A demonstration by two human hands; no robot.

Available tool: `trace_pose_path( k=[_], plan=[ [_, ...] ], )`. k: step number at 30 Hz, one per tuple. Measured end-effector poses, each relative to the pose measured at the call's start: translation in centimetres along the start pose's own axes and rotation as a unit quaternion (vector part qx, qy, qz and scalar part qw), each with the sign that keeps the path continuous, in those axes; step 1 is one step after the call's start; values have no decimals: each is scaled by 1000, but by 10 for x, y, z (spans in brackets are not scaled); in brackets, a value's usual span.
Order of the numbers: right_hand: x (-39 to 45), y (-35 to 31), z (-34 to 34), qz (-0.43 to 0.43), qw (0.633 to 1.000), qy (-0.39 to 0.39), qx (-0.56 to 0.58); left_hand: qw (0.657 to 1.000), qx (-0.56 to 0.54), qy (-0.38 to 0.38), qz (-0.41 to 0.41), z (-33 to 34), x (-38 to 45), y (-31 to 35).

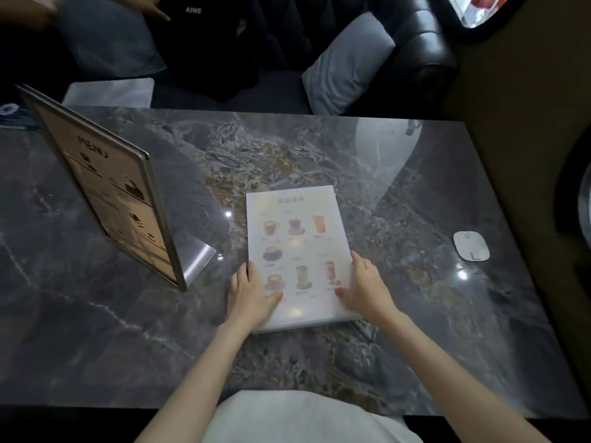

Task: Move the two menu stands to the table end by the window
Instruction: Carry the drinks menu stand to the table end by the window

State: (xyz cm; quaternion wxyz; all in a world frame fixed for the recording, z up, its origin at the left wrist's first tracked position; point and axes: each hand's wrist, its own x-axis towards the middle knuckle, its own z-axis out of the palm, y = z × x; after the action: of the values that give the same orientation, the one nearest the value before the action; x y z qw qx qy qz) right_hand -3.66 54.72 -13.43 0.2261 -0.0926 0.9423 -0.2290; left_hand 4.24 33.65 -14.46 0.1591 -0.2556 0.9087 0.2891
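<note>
A white drinks menu stand (295, 238) lies flat-looking on the dark marble table (399, 193), near the middle. My left hand (251, 294) grips its lower left edge, thumb on the printed face. My right hand (366, 287) grips its lower right edge the same way. A second menu stand (108, 190), metal-framed with a beige "MENU" sheet, stands upright on its base at the left of the table, apart from both hands.
A small white oval device (471, 245) lies near the table's right end. Behind the table is a black leather sofa (425, 49) with grey cushions (347, 62), and a person in dark clothes (204, 36) sits there. A bright window (476, 8) shows at top right.
</note>
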Motion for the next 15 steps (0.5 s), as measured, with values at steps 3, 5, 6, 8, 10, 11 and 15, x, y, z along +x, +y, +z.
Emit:
trace_pose_path(
  k=[3,5,6,8,10,11,15],
  plan=[
    [8,1,-2,46,998,-10,36,995,-99,12,-17,-4,0,6],
    [11,2,-4,66,996,-28,46,990,-136,8,-31,-7,1,8],
    [13,2,-5,72,996,-37,48,990,-135,9,-41,-8,2,7],
    [16,1,-8,82,994,-52,48,991,-116,10,-62,-8,4,6],
    [18,-1,-12,88,993,-65,48,993,-101,11,-62,-8,5,6],
    [18,-3,-15,86,993,-69,49,993,-99,11,-60,-8,6,6],
    [15,-5,-22,82,993,-66,53,992,-108,24,-60,-10,5,6]
  ],
)
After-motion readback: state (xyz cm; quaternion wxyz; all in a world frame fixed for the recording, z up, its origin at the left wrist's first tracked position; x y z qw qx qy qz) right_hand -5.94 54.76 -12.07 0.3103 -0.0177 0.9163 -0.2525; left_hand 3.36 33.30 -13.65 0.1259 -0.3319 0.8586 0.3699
